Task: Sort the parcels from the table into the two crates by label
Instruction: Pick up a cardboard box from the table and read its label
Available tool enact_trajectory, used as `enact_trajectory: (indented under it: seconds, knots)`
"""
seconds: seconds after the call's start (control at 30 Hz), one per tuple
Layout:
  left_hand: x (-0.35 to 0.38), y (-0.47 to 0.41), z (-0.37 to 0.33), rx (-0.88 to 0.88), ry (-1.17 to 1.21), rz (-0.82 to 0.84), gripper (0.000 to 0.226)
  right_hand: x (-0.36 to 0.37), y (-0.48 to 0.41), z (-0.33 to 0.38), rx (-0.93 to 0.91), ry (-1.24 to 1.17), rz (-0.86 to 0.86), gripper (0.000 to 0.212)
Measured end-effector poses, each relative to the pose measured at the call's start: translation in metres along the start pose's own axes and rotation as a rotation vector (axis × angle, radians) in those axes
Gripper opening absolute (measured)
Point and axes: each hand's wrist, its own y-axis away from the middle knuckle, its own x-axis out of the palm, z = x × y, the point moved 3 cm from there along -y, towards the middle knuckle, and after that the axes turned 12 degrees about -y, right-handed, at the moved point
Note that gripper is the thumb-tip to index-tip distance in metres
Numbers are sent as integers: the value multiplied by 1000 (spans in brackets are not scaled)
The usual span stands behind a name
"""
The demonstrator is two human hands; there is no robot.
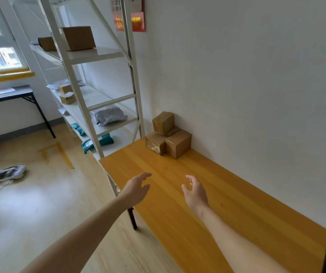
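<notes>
Reach toward the parcels stacked at the far end of the table, against the wall; left hand and right hand both empty, fingers loosely spread; best to take the top box first, gripping opposite sides; crates unseen.

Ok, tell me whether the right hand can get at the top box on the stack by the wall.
Probably yes: the right hand is open and empty, and only bare tabletop lies between it and the top box.
</notes>
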Motion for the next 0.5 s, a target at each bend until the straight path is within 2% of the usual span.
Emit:
enact_trajectory:
  seconds: [0.17,0.37,0.5]
  knots:
    - [-12,-97,5,19,-65,53,41,10,-86,-8,70,-4,-36,40]
    - [-10,-180,15,56,-49,67,39,25,-152,-20,154,21,-37,39]
    - [0,-238,18,82,-15,132,39,40,-196,-25,194,7,-67,40]
